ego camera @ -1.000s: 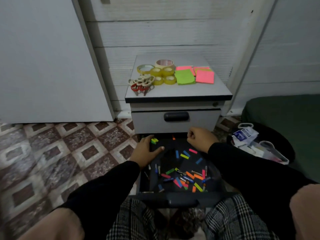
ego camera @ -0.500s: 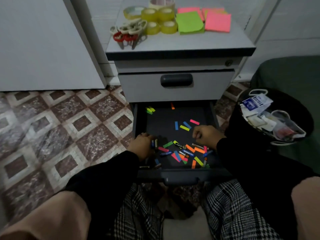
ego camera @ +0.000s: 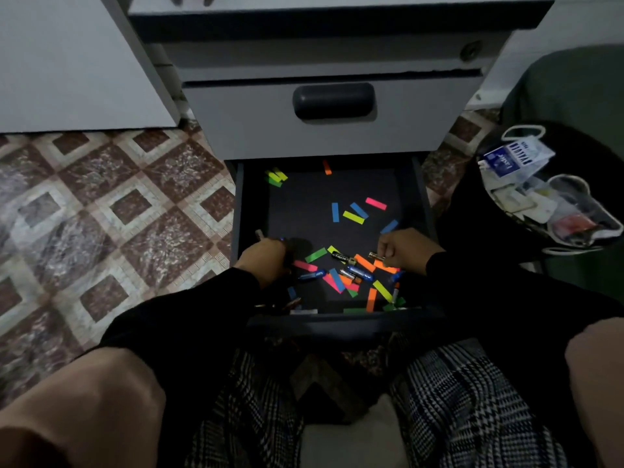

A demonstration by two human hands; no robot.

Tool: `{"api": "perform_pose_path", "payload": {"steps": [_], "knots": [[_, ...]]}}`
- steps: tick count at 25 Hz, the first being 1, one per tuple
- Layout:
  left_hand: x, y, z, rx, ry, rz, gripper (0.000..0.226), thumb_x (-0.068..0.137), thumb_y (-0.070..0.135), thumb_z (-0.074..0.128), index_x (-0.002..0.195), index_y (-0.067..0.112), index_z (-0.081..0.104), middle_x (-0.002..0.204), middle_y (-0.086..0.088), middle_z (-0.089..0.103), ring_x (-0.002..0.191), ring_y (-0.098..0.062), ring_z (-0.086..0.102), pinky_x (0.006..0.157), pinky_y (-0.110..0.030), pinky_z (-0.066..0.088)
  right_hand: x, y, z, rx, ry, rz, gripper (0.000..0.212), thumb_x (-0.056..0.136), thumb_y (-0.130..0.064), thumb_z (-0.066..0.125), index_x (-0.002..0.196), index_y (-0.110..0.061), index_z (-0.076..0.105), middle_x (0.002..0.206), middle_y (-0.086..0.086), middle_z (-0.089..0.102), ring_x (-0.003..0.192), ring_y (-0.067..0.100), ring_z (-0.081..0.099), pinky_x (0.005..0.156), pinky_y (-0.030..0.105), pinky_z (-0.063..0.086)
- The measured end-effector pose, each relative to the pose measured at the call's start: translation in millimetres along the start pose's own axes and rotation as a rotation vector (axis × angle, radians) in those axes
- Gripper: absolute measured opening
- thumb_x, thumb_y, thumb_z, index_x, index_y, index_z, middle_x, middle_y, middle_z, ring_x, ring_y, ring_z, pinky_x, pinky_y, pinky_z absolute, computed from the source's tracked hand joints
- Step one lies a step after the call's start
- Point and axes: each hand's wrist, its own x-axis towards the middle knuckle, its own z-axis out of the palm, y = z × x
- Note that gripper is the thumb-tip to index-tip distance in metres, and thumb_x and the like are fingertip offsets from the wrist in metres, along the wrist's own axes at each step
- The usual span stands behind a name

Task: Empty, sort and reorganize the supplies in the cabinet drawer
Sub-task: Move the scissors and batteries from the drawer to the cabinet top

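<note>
The bottom cabinet drawer (ego camera: 417, 211) is pulled open over my lap, with a dark floor. Coloured paper flags (ego camera: 353, 217) lie scattered across it, thickest toward the front. Several small batteries (ego camera: 360, 272) are mixed in with them. My left hand (ego camera: 265, 261) is at the front left of the drawer with its fingers curled down. Battery ends stick out beside its knuckles. My right hand (ego camera: 403, 249) is at the front right and pinches one battery (ego camera: 375, 255) between thumb and fingers.
Above the open drawer is a closed grey drawer with a dark handle (ego camera: 333, 101). A black bin (ego camera: 499, 211) holding packaging and papers stands close on the right. Patterned floor tiles (ego camera: 111, 211) spread to the left, under a white panel (ego camera: 67, 62). My knees frame the drawer front.
The view dropped closer to the drawer. Both hands came from the drawer's back to its front among the batteries, and my right hand now pinches one.
</note>
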Motion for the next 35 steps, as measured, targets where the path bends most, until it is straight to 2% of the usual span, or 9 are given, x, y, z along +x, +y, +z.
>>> {"api": "perform_pose_path", "payload": {"steps": [5,8,11,17,21,25,28,31,35], "knots": [[8.6,10.6,12.7,0.097,0.014,0.061,0.03,0.09,0.029,0.055,0.115,0.012,0.058,0.118,-0.012,0.059,0.107,-0.031,0.06,0.08,-0.037,0.048,10.5,-11.3,13.7,0.025,0.0,-0.091,0.015,0.081,-0.003,0.061,0.095,0.001,0.066,0.084,0.004,0.056,0.086,0.021,0.057,0.073,0.026,0.041],[11.5,14.5,17.4,0.135,-0.002,0.066,0.029,0.093,0.027,0.051,0.117,0.012,0.058,0.12,-0.011,0.057,0.108,-0.029,0.059,0.081,-0.038,0.048,12.7,-13.6,22.5,-0.007,-0.025,-0.087,0.016,0.082,-0.008,0.063,0.096,-0.001,0.067,0.094,0.01,0.063,0.095,0.024,0.061,0.076,0.028,0.044],[12.5,19.3,18.3,0.176,-0.023,0.057,0.028,0.095,0.026,0.047,0.118,0.013,0.058,0.12,-0.011,0.058,0.108,-0.028,0.059,0.08,-0.037,0.048,12.9,-15.5,28.8,-0.053,-0.032,-0.116,0.017,0.083,-0.013,0.065,0.098,-0.005,0.064,0.092,0.004,0.057,0.098,0.024,0.059,0.076,0.027,0.04],[13.3,26.0,22.8,0.211,-0.015,0.047,0.028,0.098,0.021,0.043,0.121,0.011,0.056,0.119,-0.011,0.06,0.108,-0.027,0.06,0.083,-0.035,0.048,12.6,-28.7,43.2,-0.142,-0.025,-0.138,0.024,0.086,-0.011,0.063,0.107,-0.006,0.052,0.111,0.012,0.06,0.103,0.026,0.058,0.079,0.03,0.042],[14.1,17.8,20.8,0.093,0.015,0.011,0.03,0.096,0.027,0.048,0.117,0.008,0.058,0.118,-0.014,0.06,0.107,-0.03,0.06,0.082,-0.036,0.048,13.8,-28.5,43.3,-0.131,-0.006,-0.11,0.016,0.085,-0.006,0.057,0.087,-0.011,0.043,0.104,0.013,0.062,0.097,0.029,0.06,0.076,0.034,0.046],[15.6,9.5,18.2,-0.076,0.069,-0.084,0.039,0.09,0.033,0.058,0.113,0.002,0.06,0.111,-0.018,0.062,0.101,-0.034,0.062,0.08,-0.036,0.049,16.4,-23.9,31.9,-0.005,-0.009,-0.11,0.021,0.08,-0.005,0.06,0.077,-0.014,0.042,0.086,0.004,0.057,0.086,0.024,0.055,0.069,0.028,0.04],[21.0,3.7,14.5,-0.236,0.15,-0.173,0.034,0.088,0.031,0.061,0.1,0.0,0.064,0.104,-0.018,0.067,0.098,-0.033,0.063,0.074,-0.031,0.044,22.1,-20.9,17.6,0.181,0.104,-0.095,0.016,0.081,-0.004,0.064,0.084,-0.009,0.049,0.077,0.001,0.051,0.078,0.02,0.052,0.069,0.031,0.041],[26.4,2.9,15.2,-0.313,0.155,-0.219,0.031,0.088,0.026,0.062,0.102,-0.001,0.064,0.106,-0.018,0.067,0.101,-0.033,0.062,0.075,-0.03,0.042,29.2,-20.6,14.2,0.271,0.232,-0.103,0.012,0.083,-0.003,0.064,0.095,-0.001,0.06,0.073,-0.004,0.046,0.078,0.017,0.051,0.073,0.031,0.044],[33.6,9.2,25.0,-0.336,0.13,-0.272,0.026,0.089,0.024,0.06,0.095,-0.001,0.064,0.101,-0.018,0.067,0.094,-0.032,0.064,0.07,-0.028,0.043,40.2,-25.2,23.2,0.172,0.228,-0.08,0.012,0.085,-0.003,0.06,0.097,-0.002,0.062,0.094,0.006,0.055,0.083,0.019,0.053,0.075,0.027,0.043]]}}
